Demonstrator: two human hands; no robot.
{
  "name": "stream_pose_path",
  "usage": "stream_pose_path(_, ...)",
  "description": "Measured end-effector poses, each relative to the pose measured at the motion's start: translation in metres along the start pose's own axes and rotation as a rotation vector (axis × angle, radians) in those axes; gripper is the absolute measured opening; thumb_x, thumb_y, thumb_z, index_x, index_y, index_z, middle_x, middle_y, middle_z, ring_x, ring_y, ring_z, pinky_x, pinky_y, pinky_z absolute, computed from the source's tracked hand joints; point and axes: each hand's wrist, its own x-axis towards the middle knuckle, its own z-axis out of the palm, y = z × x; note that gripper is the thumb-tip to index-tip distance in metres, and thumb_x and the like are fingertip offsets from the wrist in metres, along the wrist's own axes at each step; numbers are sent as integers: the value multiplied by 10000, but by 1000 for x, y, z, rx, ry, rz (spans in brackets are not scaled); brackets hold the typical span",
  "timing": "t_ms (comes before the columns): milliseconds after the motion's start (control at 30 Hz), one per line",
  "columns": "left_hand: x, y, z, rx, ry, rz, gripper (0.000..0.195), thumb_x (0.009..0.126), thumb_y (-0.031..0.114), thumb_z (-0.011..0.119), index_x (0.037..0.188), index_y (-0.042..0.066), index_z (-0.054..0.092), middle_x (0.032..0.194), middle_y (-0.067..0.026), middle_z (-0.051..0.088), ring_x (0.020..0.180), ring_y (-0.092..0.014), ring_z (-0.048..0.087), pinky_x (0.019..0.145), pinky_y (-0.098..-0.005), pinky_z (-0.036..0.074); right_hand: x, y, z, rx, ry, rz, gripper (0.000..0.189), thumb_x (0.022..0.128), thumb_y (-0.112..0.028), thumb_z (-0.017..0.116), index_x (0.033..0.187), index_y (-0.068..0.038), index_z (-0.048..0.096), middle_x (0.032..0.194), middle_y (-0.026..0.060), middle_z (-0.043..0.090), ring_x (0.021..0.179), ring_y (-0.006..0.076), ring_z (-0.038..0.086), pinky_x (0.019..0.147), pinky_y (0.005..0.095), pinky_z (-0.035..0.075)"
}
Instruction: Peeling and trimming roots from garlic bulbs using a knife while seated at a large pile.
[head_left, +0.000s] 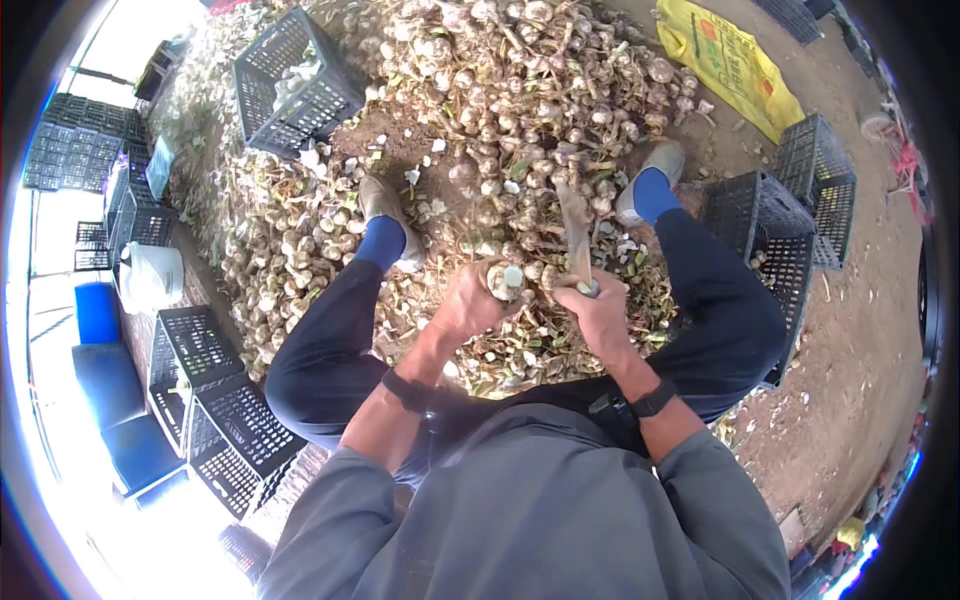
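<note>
My left hand (470, 301) is closed around a garlic bulb (505, 280), its pale cut face turned up toward me. To its right, my right hand (596, 309) grips a knife by the handle. The knife's blade (576, 232) points away from me and looks brown-stained and slightly blurred. Hand and knife are apart from the bulb. Beneath both hands lie garlic bulbs, dry stalks and leaf scraps. A large heap of untrimmed garlic (517, 97) rises between and beyond my feet, and paler bulbs (300, 255) with little stalk lie to the left.
A black plastic crate (296, 86) with some pale contents stands tilted ahead on the left. More crates (780, 247) stand beside my right leg, others (217, 375) at my left. A yellow printed sack (731, 67) lies at the far right. A white bucket (154, 277) stands left.
</note>
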Motion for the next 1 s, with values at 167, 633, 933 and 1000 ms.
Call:
stream_pose_path(167,0,8,-2,-195,-224,-41,608,858,432,775,1272,29,586,1171,-157,657,1079,-325,646,944,-415,516,-2,-8,18,531,-92,378,233,894,-255,730,885,-24,701,676,22,632,459,94,507,417,238,352)
stream_pose_path(633,6,4,32,-745,40,-190,371,998,190,627,1243,-88,611,1039,-112,714,941,-135,637,864,-277,513,-1,-1,28,-57,-25,-64,352,794,-125,820,1107,6,730,826,12,711,735,71,614,686,250,516)
stream_pose_path(933,10,-13,22,-576,-56,-15,271,999,151,622,1194,-38,633,977,-86,711,885,-138,637,799,-285,524,1,-12,27,-404,45,-304,194,766,-148,759,900,-19,705,716,153,628,665,327,619,657,414,500)
stream_pose_path(1000,12,-17,22,-577,-63,-28,255,994,137,626,1186,-30,633,978,-94,706,880,-147,638,796,-292,525,4,-13,27,-422,60,-321,174,763,-148,743,867,-20,691,725,177,624,692,379,616,667,442,498)
